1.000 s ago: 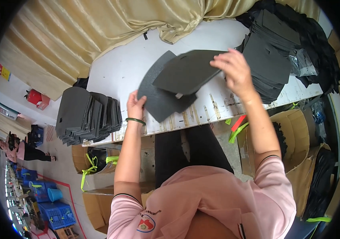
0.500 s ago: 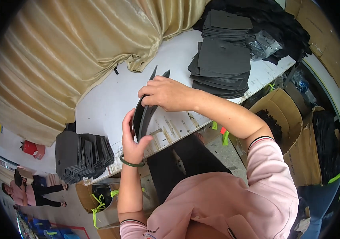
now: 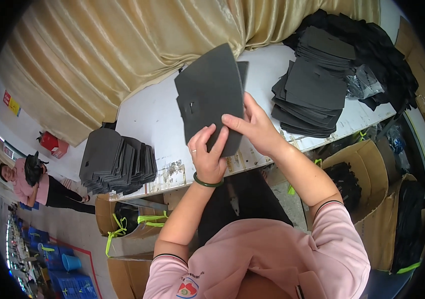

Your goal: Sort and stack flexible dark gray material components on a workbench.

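Raised over the white table, a few dark grey foam sheets (image 3: 212,94) face me with their broad side, one showing a small slot. My left hand (image 3: 207,152) grips their lower edge, its fingers bent across the front. At their right edge my right hand (image 3: 254,124) pinches them, thumb on the front and the other fingers mostly hidden behind. Similar dark sheets stand in a leaning stack (image 3: 115,162) at the table's left end. Another tall pile of sheets (image 3: 312,89) lies to the right of my right hand.
The white table (image 3: 147,112) runs below a gold curtain (image 3: 122,45). Black fabric (image 3: 386,55) and a clear plastic bag (image 3: 364,82) lie at its right end. Open cardboard boxes (image 3: 366,164) stand below on the right. A person (image 3: 33,182) holding something black is on the far left.
The sheets, seen edge-on and bent before, are now turned flat toward me and raised. Both hands have moved right in the picture, and my view has shifted left.
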### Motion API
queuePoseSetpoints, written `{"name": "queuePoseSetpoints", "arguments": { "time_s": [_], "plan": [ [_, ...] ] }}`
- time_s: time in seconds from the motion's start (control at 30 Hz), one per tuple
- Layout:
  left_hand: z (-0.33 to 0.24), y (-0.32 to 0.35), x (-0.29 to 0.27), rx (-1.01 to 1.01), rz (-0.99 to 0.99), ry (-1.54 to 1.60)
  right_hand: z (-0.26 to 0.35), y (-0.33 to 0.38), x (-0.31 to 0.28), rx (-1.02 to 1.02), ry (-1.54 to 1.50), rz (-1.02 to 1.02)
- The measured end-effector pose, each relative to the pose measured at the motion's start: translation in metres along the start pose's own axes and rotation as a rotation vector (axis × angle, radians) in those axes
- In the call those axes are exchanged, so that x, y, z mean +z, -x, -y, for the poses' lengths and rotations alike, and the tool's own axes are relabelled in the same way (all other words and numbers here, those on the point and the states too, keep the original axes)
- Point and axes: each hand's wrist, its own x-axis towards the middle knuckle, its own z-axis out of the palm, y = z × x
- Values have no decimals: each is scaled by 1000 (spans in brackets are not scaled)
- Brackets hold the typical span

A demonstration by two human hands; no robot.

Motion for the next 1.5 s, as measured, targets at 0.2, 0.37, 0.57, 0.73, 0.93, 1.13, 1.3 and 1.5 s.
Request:
{"name": "queuePoseSetpoints", "arguments": {
  "time_s": [0.2, 0.37, 0.57, 0.73, 0.93, 1.13, 1.3, 1.5],
  "plan": [
    [2, -1, -8, -202, 0, 256, -8, 4, -39, 30, -120, -159],
    [51, -5, -21, -900, -168, 1074, -4, 7, -48, 115, -164, -140],
    [19, 8, -28, -969, -203, 1286, -68, 8, -30, 24, 73, -378],
    [4, 7, -12, -908, -343, 1356, -60, 34, -15, 117, -127, -356],
    [42, 51, -34, -843, -135, 1006, -3, 9, -47, -328, 453, -357],
    [85, 134, -93, -1169, -326, 803, 110, 0, -164, -1049, 1494, -483],
    [127, 196, -139, -1353, -652, 643, 80, 36, -248, -420, 1942, -212],
    [180, 227, -170, -1598, -857, 485, 41, 60, -259, -76, 1727, -164]
  ]
}}
